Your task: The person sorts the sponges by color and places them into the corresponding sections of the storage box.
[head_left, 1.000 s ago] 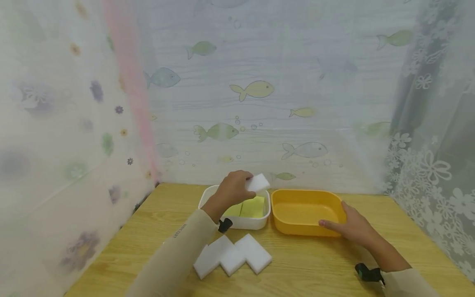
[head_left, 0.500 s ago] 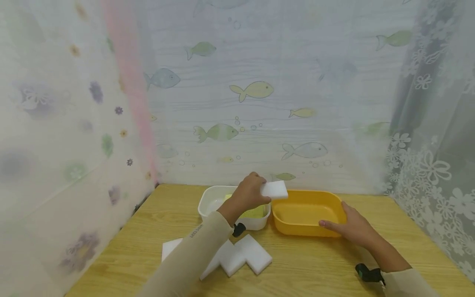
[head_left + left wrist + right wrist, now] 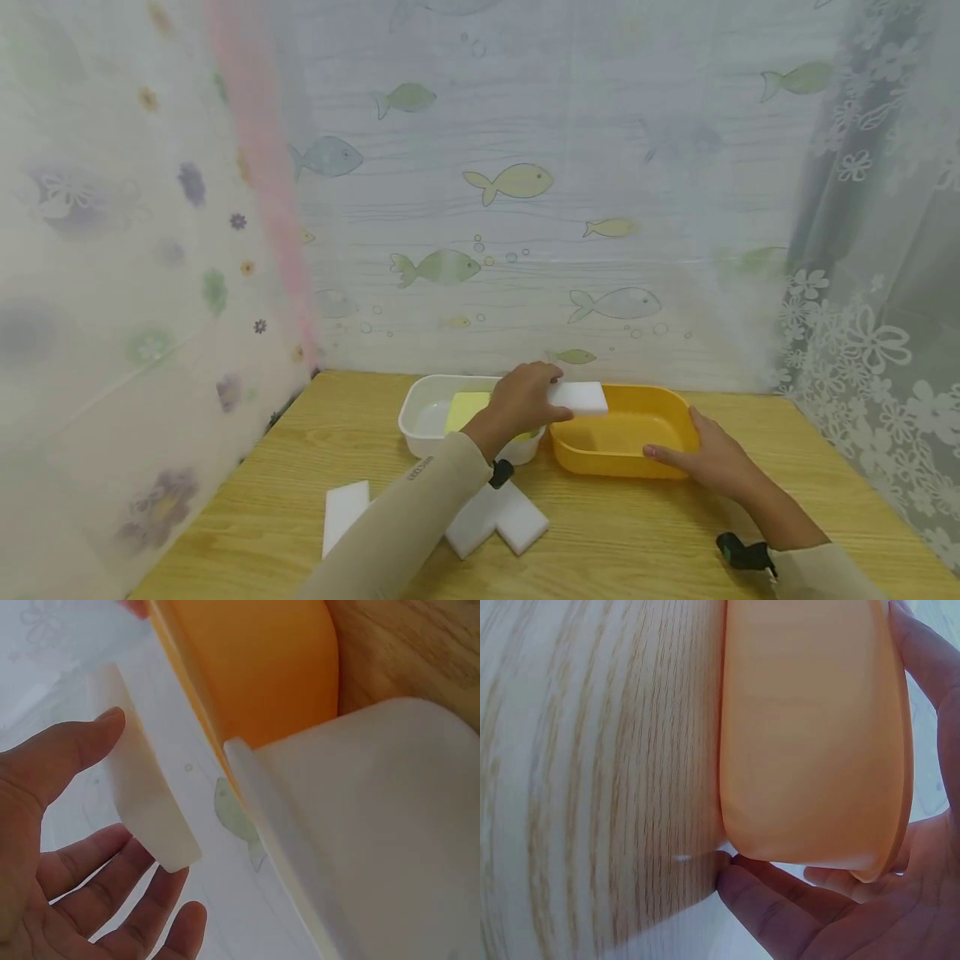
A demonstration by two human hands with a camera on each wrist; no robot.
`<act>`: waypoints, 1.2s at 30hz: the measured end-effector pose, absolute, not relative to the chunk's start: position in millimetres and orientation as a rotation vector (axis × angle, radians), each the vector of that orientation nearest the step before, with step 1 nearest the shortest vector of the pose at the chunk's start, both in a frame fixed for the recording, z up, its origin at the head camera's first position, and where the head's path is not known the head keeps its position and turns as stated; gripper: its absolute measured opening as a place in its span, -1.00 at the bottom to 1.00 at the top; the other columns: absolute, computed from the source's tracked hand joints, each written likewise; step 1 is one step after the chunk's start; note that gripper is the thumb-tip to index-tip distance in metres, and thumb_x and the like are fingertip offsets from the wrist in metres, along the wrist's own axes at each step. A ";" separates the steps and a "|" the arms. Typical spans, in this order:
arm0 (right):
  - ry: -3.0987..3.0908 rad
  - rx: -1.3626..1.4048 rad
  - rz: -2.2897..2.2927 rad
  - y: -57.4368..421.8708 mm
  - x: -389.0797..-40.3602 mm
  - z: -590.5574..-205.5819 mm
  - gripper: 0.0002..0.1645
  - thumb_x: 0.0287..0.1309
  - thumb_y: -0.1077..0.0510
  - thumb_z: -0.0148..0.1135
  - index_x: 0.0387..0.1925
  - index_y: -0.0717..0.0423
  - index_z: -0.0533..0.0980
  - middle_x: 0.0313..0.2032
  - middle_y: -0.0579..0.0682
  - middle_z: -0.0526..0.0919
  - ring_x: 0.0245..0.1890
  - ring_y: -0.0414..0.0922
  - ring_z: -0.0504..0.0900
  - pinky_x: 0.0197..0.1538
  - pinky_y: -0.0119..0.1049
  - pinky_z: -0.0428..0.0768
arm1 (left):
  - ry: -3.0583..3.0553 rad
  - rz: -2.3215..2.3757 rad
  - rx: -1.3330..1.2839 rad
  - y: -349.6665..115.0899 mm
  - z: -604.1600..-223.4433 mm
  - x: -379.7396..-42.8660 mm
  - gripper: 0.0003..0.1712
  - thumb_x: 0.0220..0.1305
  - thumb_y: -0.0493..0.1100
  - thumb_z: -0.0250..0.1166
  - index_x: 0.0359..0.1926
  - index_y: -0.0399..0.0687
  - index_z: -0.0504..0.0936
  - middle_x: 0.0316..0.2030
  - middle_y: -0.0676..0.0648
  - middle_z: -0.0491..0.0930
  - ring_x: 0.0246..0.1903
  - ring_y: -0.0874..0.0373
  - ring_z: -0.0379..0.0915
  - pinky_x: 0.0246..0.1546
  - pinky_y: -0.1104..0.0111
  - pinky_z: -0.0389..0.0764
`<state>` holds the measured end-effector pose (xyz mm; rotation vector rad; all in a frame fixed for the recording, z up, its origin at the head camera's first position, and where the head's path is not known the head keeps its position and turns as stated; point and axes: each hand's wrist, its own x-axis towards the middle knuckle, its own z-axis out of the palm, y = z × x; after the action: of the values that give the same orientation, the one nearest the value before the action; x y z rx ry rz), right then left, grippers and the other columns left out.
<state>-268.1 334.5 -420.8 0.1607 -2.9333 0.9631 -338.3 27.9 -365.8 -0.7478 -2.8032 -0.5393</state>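
Note:
My left hand (image 3: 520,402) pinches a white sponge block (image 3: 587,398) between thumb and fingers, over the left part of the orange container (image 3: 647,427). In the left wrist view the thumb presses one face of the sponge (image 3: 139,776), with fingertips under its other side. My right hand (image 3: 711,454) grips the container's right end, thumb at the front rim. The right wrist view shows its fingers round the corner of the orange wall (image 3: 810,735). The orange container's visible interior is bare. Beside it stands a white container (image 3: 422,412) with yellow pieces (image 3: 465,408), partly hidden by the left hand.
On the wooden table (image 3: 622,533), a white block (image 3: 345,510) lies left of the left sleeve. Two more white blocks, a left one (image 3: 470,527) and a right one (image 3: 522,518), lie in front of the white container. A fish-patterned curtain (image 3: 517,250) hangs behind.
My left hand has carried the white sponge rightward and slightly down, from above the white container to above the orange one. The right hand and both containers have stayed in place.

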 end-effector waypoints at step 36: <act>-2.929 0.164 0.962 335.4 -272.8 -425.8 0.37 0.21 -0.42 0.35 0.57 0.45 -0.05 0.25 0.41 0.47 0.09 0.27 0.58 0.12 0.16 0.58 | -2.856 -0.430 -0.791 67.2 -391.4 -349.7 -0.10 0.00 0.44 0.52 0.28 0.10 0.61 0.10 0.16 0.70 0.02 0.24 0.62 0.04 0.34 0.65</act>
<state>-272.8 335.4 -425.8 0.1641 -2.9292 0.9615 -349.7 67.2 -391.4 -0.7912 -2.8565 -0.4296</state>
